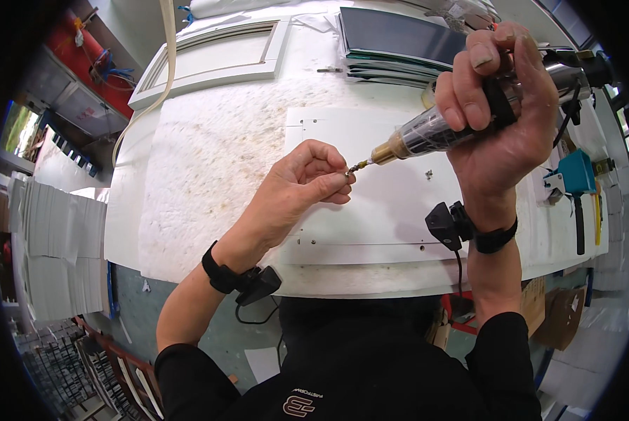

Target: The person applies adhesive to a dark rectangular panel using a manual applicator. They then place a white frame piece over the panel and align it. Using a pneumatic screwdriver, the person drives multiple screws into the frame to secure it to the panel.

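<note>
My right hand (500, 116) is wrapped round a silver power screwdriver (427, 132) with a brass-coloured nose, which slants down to the left. Its bit points at the fingertips of my left hand (304, 179). There the thumb and fingers pinch a small metal screw (348, 172) against the end of the bit. Both hands are held above a white panel (363, 221) with small holes near its edges. A few loose screws (429, 175) lie on this panel, right of the bit. Each wrist carries a black strap with a small black device.
At the back left lies a white frame (213, 78), and a stack of dark panels (399, 41) is at the back. A pale hose (166, 84) hangs at the left. To the right is a teal tool (576, 172). White sheets (62, 245) are stacked left of the table.
</note>
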A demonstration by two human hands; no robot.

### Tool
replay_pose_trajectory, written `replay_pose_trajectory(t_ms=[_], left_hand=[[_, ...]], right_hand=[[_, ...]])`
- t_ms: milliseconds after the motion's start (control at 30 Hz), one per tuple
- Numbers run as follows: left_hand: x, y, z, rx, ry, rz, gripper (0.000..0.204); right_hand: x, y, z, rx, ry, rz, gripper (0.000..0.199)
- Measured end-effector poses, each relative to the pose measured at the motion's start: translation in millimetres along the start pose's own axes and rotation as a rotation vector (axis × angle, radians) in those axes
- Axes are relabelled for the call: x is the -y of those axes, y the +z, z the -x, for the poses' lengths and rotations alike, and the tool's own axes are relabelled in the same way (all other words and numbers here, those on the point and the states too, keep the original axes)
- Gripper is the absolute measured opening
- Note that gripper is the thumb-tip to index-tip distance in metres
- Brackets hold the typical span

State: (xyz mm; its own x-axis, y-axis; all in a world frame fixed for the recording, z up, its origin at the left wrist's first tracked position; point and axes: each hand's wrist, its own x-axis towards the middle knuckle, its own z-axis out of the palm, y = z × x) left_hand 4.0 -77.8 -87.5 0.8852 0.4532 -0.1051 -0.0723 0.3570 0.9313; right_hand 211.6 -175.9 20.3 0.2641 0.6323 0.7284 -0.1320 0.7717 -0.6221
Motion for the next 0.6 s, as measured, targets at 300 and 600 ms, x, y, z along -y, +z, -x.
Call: replay_pose_trajectory(t_ms=[300,600], left_hand=[[4,-8,-1,0.029,0.004,0.034,0.018],[7,-11,0,0.028,-0.029,0.082,0.016]], right_hand=[[-6,1,-3,0.046,0.0,-0.019,0.028],[-10,2,-5,0.071,0.055,-0.034,0.028]])
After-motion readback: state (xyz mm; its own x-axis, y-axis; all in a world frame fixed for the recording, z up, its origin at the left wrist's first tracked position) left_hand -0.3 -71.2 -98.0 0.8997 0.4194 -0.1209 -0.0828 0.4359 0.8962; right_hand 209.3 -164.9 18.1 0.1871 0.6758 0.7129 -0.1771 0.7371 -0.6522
